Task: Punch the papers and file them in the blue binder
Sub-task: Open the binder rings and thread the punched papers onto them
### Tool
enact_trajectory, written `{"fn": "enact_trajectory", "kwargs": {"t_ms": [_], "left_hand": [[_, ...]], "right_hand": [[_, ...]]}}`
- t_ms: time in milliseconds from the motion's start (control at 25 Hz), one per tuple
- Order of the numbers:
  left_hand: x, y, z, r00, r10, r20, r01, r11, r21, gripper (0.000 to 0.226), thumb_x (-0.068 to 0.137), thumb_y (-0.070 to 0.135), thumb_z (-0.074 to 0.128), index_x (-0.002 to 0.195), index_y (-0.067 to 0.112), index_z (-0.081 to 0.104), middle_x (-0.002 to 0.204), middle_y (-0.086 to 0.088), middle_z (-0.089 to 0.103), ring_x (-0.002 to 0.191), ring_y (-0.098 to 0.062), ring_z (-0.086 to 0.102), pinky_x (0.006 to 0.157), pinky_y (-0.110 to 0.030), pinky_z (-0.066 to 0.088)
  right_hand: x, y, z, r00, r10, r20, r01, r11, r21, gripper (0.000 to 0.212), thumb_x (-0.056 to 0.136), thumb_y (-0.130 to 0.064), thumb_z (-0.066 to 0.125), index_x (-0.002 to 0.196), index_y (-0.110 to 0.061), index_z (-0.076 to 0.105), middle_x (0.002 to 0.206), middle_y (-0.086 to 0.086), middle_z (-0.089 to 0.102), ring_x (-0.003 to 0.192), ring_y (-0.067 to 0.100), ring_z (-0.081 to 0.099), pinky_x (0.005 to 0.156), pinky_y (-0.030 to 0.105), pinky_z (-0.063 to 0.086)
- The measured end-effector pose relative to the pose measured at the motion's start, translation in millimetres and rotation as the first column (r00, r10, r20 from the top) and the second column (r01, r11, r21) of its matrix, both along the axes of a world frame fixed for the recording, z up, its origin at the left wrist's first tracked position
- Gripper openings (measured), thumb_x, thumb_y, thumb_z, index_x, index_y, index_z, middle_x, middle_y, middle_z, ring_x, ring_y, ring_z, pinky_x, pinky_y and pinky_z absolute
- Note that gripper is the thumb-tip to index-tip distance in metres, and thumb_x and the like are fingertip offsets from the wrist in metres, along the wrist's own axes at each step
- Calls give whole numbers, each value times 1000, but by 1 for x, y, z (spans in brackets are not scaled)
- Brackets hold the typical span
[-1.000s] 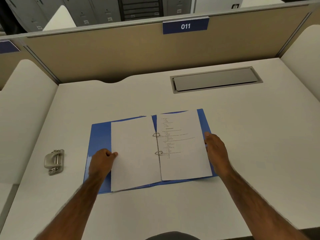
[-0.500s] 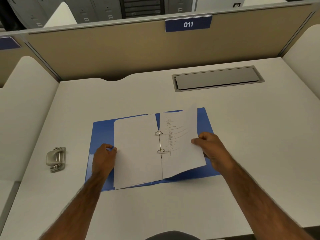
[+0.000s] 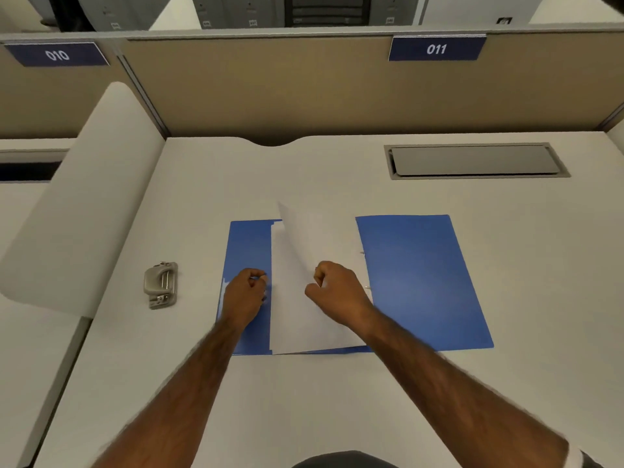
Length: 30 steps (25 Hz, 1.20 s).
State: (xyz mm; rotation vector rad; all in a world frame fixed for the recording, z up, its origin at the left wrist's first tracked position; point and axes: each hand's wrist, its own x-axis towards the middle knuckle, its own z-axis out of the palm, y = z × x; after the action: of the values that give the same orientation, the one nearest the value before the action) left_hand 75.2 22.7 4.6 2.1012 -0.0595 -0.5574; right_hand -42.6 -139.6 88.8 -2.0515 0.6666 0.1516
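Pinching the lifted sheet (image 3: 314,238) by its edge — right hand (image 3: 337,292); left hand (image 3: 244,292) curled at the stack (image 3: 293,332) edge, grip unclear.

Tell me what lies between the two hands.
In the head view, the white papers fill the gap between left hand and right hand, over the open blue binder.

White desk (image 3: 304,184), shallow notch (image 3: 275,142) cut in rear edge. Grey rectangular cable hatch (image 3: 472,161) set flush at far right, lid down. Beige partition (image 3: 270,89) along the back, with dark blue labels "011" (image 3: 436,49) and "010" (image 3: 57,55). White rounded side divider (image 3: 87,197) at left; neighbouring desk (image 3: 20,231) beyond. Grey cabinets (image 3: 236,10) behind partition.
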Motion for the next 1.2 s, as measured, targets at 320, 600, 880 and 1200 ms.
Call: {"fn": "enact_trajectory", "kwargs": {"t_ms": [320,600,880,1200], "left_hand": [[10,12,-7,994,-101,50,102,995,-11,21,102,20,46,107,13,65,105,-9,69,94,-30,67,88,-47,57],[14,17,-9,988,-155,13,155,987,-37,23,103,20,44,114,13,64,107,-12,69,97,-34,66,90,-49,56],[14,16,-12,966,-241,96,237,970,47,28,101,15,47,125,9,62,123,-6,65,112,-24,62,97,-25,46],[5,13,-10,922,-363,138,337,924,179,40,100,25,50,140,19,49,129,-9,53,106,-26,61,95,-34,48]], "right_hand": [[19,68,-50,994,70,-86,-89,966,-244,30,91,-50,55,89,-20,57,95,-4,59,87,15,55,78,38,53],[-40,67,-79,921,354,-161,-379,727,-572,82,78,-71,58,146,-30,38,163,1,21,152,26,13,119,51,12],[-48,63,-97,847,397,-354,-531,602,-596,71,85,-63,50,145,-28,37,159,6,34,146,32,32,112,57,29],[-41,69,-94,945,228,-233,-326,687,-650,59,96,-59,26,133,-21,54,146,9,52,133,31,51,103,52,44]]}}
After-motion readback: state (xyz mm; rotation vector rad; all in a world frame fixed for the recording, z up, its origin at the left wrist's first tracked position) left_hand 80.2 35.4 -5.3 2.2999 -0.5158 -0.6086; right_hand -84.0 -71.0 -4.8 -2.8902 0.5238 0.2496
